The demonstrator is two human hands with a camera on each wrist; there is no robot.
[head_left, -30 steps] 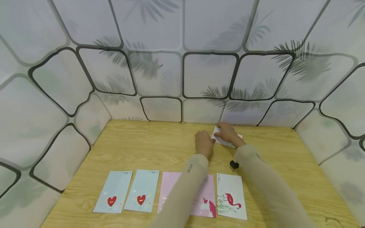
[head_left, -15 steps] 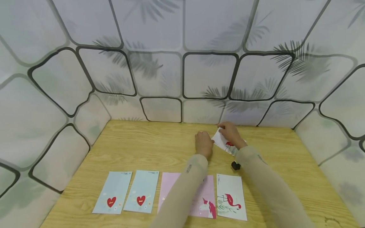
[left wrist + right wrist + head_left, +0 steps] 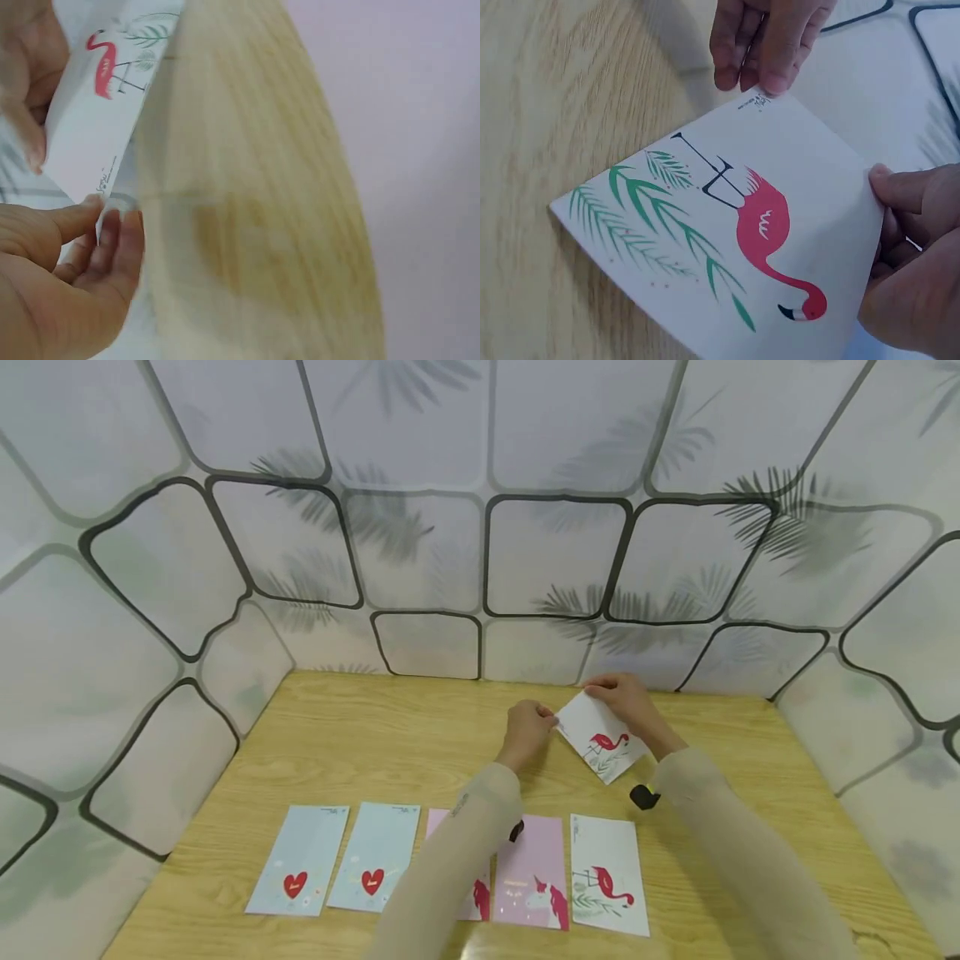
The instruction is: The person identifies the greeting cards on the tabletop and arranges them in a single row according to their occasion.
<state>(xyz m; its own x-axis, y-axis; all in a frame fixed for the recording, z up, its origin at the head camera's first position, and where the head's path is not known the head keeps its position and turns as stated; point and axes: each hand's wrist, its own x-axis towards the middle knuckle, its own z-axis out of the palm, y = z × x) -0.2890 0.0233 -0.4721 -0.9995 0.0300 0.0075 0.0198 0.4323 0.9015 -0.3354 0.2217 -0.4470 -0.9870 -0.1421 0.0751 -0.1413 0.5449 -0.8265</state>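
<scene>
A white card with a red flamingo and green leaves (image 3: 603, 735) is held raised at an angle near the back of the table. My left hand (image 3: 527, 732) pinches its left corner between thumb and fingers, by the small black lettering. At the card's top edge my right hand (image 3: 628, 700) grips it, thumb on the printed face, as the right wrist view shows with the right hand (image 3: 915, 247) on the edge. In the left wrist view the flamingo card (image 3: 97, 120) hangs between both hands.
A row lies along the front of the wooden table (image 3: 360, 735): two light blue heart cards (image 3: 297, 860) (image 3: 375, 858), two pink unicorn cards (image 3: 532, 868), partly under the left sleeve, and another flamingo card (image 3: 609, 877). A patterned wall (image 3: 420, 552) stands behind.
The flamingo card has been lifted and turned so its printed face shows. Both hands have drawn apart slightly, and the left forearm has shifted left, uncovering more of the pink cards.
</scene>
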